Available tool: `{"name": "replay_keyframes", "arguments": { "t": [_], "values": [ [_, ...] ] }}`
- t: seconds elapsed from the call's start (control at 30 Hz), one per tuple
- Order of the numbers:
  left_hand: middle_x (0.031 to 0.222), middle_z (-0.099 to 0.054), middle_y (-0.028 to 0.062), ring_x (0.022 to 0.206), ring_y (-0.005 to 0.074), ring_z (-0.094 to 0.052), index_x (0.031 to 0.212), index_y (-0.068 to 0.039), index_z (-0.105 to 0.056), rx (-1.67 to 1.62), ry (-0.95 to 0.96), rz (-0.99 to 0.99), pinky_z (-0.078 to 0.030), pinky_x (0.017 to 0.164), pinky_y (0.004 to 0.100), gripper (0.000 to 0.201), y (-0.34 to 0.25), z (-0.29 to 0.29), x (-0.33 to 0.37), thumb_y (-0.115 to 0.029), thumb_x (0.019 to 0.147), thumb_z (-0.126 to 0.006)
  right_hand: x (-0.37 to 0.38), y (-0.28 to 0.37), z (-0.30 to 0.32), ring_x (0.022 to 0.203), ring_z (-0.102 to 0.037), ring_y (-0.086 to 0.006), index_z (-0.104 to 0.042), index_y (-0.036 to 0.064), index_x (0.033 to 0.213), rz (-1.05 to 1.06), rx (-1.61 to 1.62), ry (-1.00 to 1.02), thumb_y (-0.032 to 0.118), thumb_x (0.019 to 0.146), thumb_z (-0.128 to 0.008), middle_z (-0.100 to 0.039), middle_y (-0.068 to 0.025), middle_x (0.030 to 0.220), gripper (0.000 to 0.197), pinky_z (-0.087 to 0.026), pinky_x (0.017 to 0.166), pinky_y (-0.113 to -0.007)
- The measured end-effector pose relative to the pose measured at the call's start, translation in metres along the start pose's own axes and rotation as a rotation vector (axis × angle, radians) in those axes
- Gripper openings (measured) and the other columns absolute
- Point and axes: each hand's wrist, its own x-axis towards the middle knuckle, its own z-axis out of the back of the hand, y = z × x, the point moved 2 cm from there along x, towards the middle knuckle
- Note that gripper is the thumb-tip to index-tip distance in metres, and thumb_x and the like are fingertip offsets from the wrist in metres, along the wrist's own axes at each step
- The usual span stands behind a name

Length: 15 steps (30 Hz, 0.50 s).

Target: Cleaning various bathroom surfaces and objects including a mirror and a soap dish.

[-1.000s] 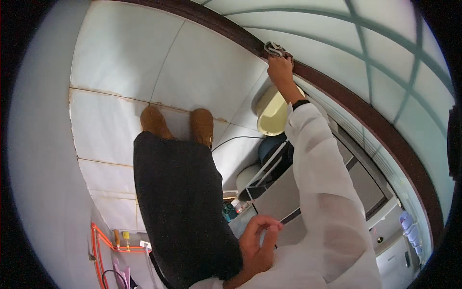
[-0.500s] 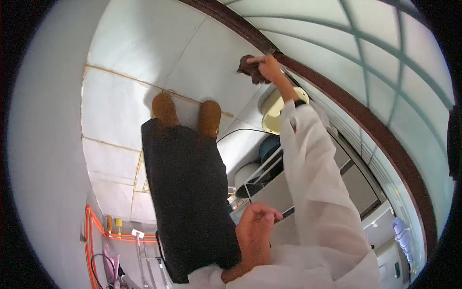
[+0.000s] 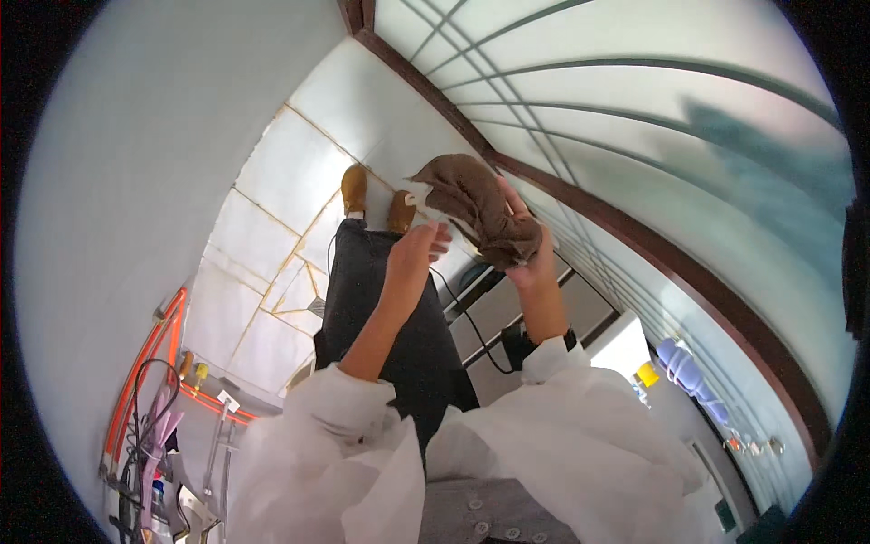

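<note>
A crumpled brown cloth [image 3: 476, 204], towel-like, is bunched up in front of me above the floor. My right hand [image 3: 535, 249] grips it from its right side and from beneath, the fingers partly hidden behind it. A small whitish tag or edge [image 3: 415, 198] shows at the cloth's left side. Just left of and below the cloth is my left hand [image 3: 415, 258], its fingers loosely bent toward it. Nothing shows in that hand, and its fingertips look slightly blurred.
Brown shoes [image 3: 354, 189] stand on pale floor tiles [image 3: 272, 231]. A frosted sliding door [image 3: 652, 118] in a dark red frame runs along the right. A black cable [image 3: 471, 322] hangs near my right forearm. Orange rails [image 3: 136, 390] and a pink item stand at lower left.
My right hand has come up from near the floor with the brown cloth, closer to my body. My left hand has moved forward beside the cloth. My view has turned.
</note>
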Motion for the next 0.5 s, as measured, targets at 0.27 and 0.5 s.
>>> {"name": "replay_keyframes", "arguments": {
  "t": [0.27,0.5],
  "values": [
    [0.115,-0.051,0.0018,0.109,0.0156,-0.048,0.121,-0.009,-0.049,-0.167,0.450,0.117,-0.043,0.091,0.0355,0.047,-0.107,-0.056,-0.092,-0.045,0.090,-0.050,-0.134,0.011,-0.094,0.117,-0.050,-0.0259,-0.036,0.0009,0.134,0.315,0.003,0.070,0.024,0.094,-0.041,-0.043,-0.0152,0.133,0.047,-0.043,0.098,-0.037],
    [0.123,-0.049,0.0087,0.114,0.0224,-0.050,0.128,-0.009,-0.040,0.241,0.861,0.238,-0.039,0.098,0.0457,0.048,-0.117,-0.102,-0.156,-0.037,0.091,-0.050,-0.249,-0.024,-0.085,0.120,-0.047,-0.0251,-0.031,0.0051,0.138,0.635,0.093,-0.186,0.023,0.094,-0.039,-0.041,-0.0157,0.135,0.048,-0.040,0.100,-0.037]
  ]
}}
